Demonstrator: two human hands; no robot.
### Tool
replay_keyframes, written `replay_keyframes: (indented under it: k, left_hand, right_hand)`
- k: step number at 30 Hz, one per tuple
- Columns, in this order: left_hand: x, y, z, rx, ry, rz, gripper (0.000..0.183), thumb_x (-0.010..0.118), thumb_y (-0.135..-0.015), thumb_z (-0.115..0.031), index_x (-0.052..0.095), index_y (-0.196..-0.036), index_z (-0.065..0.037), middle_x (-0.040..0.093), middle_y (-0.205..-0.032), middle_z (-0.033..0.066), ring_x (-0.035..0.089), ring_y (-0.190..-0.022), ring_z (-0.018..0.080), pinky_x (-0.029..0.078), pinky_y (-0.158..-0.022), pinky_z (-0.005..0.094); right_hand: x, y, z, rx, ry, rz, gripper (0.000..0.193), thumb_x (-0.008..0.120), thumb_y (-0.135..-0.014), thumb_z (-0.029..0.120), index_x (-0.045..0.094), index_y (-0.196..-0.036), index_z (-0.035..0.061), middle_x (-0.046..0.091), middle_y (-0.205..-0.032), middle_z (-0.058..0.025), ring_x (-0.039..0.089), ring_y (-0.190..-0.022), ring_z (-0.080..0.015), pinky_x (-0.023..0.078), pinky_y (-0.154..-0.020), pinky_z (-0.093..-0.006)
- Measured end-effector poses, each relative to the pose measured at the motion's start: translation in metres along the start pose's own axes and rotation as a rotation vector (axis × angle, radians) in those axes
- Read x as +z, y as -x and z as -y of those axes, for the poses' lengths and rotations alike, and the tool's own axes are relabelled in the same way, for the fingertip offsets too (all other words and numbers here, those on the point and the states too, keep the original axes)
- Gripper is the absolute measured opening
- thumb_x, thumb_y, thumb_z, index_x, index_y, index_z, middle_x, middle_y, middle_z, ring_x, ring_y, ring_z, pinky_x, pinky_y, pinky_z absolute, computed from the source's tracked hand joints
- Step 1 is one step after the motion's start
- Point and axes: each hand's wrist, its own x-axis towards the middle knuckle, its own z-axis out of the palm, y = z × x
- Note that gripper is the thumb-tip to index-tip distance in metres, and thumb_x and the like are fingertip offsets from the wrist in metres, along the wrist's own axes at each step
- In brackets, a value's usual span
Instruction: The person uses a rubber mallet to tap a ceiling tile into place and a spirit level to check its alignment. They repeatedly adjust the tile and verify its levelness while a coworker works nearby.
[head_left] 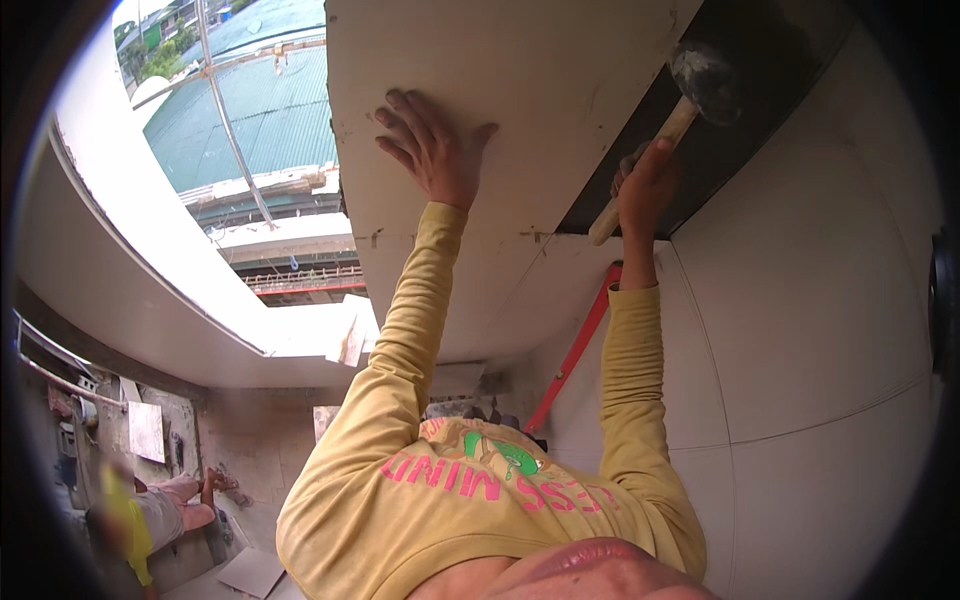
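Observation:
My left hand [432, 148] lies flat with spread fingers on a large pale wall tile [480, 60]. A mallet [678, 122] is in my right hand [645, 190], its wooden handle slanting up to a dark head smeared with white. The mallet head shows in front of a dark bare strip [770, 60] beside the pale tile; whether it touches the surface I cannot tell. My fingers wrap round the handle near its lower half.
Left of the tile is a bright window opening [240, 240], with a green corrugated roof [270, 120] outside. A red bar [575, 365] leans below my right forearm. Large pale tiles [800, 340] cover the right wall. Another person [140, 515] sits low at the left near a loose tile [252, 572].

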Motion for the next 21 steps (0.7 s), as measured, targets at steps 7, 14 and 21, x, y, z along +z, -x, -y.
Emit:
replay_keyframes:
  k: [7,14,21]
  left_hand:
    - [0.037,0.161,0.072,-0.42,0.027,0.284,0.139,0.074,-0.073,-0.071,-0.006,-0.155,0.009,-0.003,-0.163,0.0327,-0.004,-0.152,0.0484,0.006,-0.123,0.0564]
    - [0.047,0.174,0.082,-0.529,0.106,0.144,0.149,0.086,-0.064,-0.062,-0.007,-0.152,0.014,-0.003,-0.161,0.0372,-0.006,-0.152,0.0471,0.006,-0.123,0.0563]
    - [0.048,0.173,0.088,-0.534,0.11,0.145,0.151,0.089,-0.063,-0.058,-0.011,-0.153,0.012,-0.01,-0.161,0.0352,-0.01,-0.152,0.0455,0.004,-0.124,0.0536]
  right_hand:
    - [0.017,0.107,-0.072,0.26,0.086,0.209,0.058,0.038,-0.105,0.057,0.043,-0.076,0.0067,0.044,-0.058,0.0004,0.049,-0.047,-0.0119,0.037,-0.04,-0.0293]
    - [0.043,0.081,-0.026,-0.457,-0.53,0.083,0.089,0.03,-0.083,0.091,0.044,-0.085,0.0039,0.042,-0.058,-0.0067,0.038,-0.045,-0.0131,0.035,-0.04,-0.0293]
    - [0.049,0.067,-0.022,0.2,-0.232,0.317,0.077,0.031,-0.093,0.081,0.037,-0.092,0.0046,0.043,-0.064,-0.0068,0.039,-0.047,-0.015,0.033,-0.044,-0.0322]
